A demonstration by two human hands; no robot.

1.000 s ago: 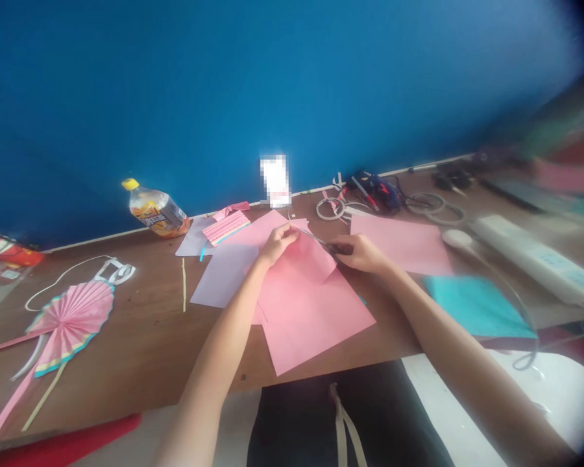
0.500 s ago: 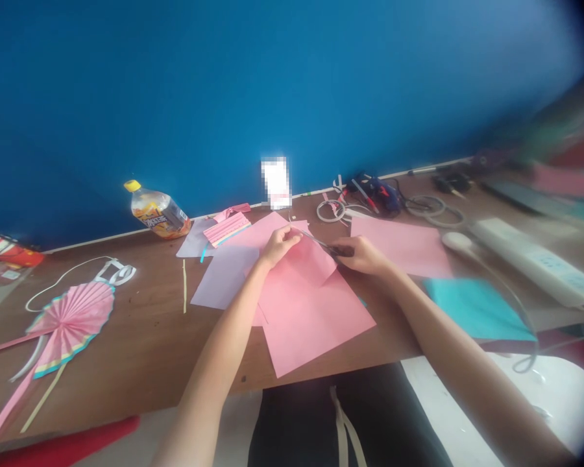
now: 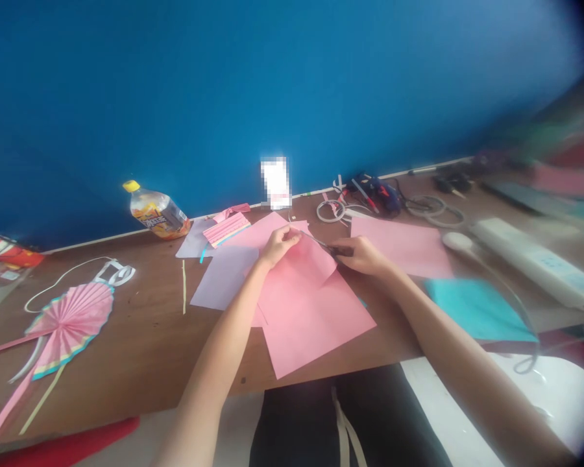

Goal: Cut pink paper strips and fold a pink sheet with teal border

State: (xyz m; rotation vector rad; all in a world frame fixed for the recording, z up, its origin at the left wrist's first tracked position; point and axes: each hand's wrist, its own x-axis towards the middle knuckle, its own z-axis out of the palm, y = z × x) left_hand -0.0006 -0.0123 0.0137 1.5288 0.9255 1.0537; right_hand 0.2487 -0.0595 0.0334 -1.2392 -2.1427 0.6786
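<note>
Pink craft paper (image 3: 309, 263) is raised slightly above the desk (image 3: 141, 344), near the middle of its far half, with a thin sheet pinched at its top edge by the fingers of the left hand (image 3: 279, 248). Dark-handled scissors (image 3: 343, 250) are gripped closely in the right hand (image 3: 363, 254), their metal blades (image 3: 316, 241) pointing toward the left hand at the paper's upper edge; whether the blades stand open cannot be told. The sheet is judged to be light, soft and easily creased, since its raised part sags in a loose flap. A firm hold would be best taken at the edge, close to the blades, where the paper is less likely to flop or tear. A larger pink sheet (image 3: 316, 331) lies flat beneath the hands, overlapping a lilac sheet (image 3: 222, 279) on its left. Another pink sheet (image 3: 399, 245) is placed just right of the right hand, with a turquoise sheet (image 3: 477, 310) nearer the desk's right edge. A pleated pink paper fan (image 3: 71, 318) lies toward the left edge, while a plastic bottle (image 3: 158, 209) rests on its side along the far edge, against a blue wall (image 3: 272, 78).
</note>
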